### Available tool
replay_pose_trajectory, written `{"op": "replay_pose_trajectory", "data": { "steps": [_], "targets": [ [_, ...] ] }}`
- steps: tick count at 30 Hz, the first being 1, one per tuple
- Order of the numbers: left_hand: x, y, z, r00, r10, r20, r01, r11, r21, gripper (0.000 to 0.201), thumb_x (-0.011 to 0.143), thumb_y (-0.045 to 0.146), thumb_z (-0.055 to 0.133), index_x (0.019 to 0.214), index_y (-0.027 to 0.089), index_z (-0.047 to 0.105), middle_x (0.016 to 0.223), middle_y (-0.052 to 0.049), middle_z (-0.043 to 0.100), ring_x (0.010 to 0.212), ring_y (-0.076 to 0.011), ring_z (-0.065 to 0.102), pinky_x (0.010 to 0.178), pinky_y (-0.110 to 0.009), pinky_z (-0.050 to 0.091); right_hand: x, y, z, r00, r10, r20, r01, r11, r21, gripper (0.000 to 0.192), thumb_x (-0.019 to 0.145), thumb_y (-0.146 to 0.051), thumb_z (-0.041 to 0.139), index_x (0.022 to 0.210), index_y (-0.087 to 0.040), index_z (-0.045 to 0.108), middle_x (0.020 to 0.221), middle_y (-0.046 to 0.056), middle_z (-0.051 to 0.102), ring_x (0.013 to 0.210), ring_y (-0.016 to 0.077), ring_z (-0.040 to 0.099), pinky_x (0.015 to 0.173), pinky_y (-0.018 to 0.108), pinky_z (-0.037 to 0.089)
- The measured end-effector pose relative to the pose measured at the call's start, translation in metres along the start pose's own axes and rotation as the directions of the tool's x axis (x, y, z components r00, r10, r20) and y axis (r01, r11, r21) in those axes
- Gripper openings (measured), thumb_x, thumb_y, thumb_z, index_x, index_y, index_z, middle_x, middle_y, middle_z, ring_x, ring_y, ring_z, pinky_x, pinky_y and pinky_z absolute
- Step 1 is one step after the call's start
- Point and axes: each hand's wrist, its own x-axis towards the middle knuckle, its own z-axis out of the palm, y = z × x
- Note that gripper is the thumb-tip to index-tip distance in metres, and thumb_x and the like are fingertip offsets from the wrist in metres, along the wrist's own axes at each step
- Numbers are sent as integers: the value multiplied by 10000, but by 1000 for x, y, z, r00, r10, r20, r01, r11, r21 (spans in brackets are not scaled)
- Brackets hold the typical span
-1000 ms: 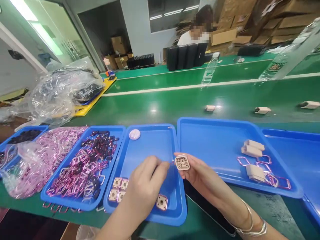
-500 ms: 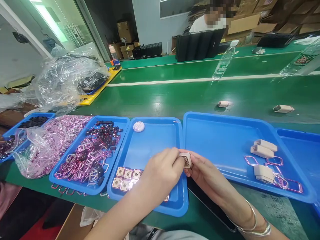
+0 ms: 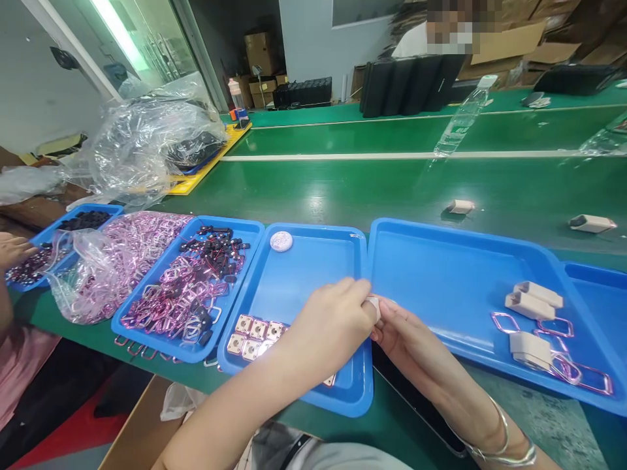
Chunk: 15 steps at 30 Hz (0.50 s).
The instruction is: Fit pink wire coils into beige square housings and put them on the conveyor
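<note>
Left hand: the left hand [image 3: 330, 320], at lower centre of the frame, had its fingers [image 3: 360, 290] curled together over a small beige square plastic part [image 3: 375, 305], covering most of it.
Right hand: the right hand [image 3: 409, 336] met it from the right, fingertips pinching the same part from below; silver bangles [image 3: 499, 437] sat on that wrist.
Part's place: the small part was held in the air between both hands, just above the right rim of the middle blue plastic tray [image 3: 298, 281]; only a sliver of it showed.
Middle tray: a cluster of pinkish square fittings [image 3: 252, 329] lay at its near left, and a round white disc [image 3: 281, 241] at its far edge.
Left tray: a heap of shiny pink wire rings mixed with small black pieces [image 3: 191, 287].
Right tray: a wide blue tray [image 3: 441, 274] carried beige blocks [image 3: 531, 300] and pink rings [image 3: 578, 372] at its right end.
Doing it well: judging by the grip, the pressing would go best with the part kept square between both thumbs and the force even, over the tray so that anything dropped stays caught.
Bench: the green bench [image 3: 353, 189] ran across the upper half of the frame.
</note>
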Motion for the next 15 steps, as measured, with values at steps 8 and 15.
{"op": "replay_pose_trajectory", "data": {
  "steps": [8, 15],
  "targets": [
    [10, 2, 7, 997, -75, 0, 75, 996, -58, 247, 864, 60, 481, 642, 160, 522, 757, -23, 522, 684, -160, 455, 506, -287, 253, 6, 8, -2, 995, 5, -102, -4, 1000, 18, 222, 846, -365, 674, 1030, -247, 712, 957, 12, 696, 788, 127, 599, 754, 212, 515],
    [6, 1, 36, 890, -221, -398, 160, 970, -181, 198, 881, 125, 535, 689, 174, 521, 713, 7, 517, 657, -124, 506, 545, -252, 333, 15, 26, -1, 953, -209, -218, 238, 964, 116, 400, 671, -364, 830, 1040, -268, 712, 1035, 60, 734, 918, 192, 676, 807, 288, 539]
  ]
}}
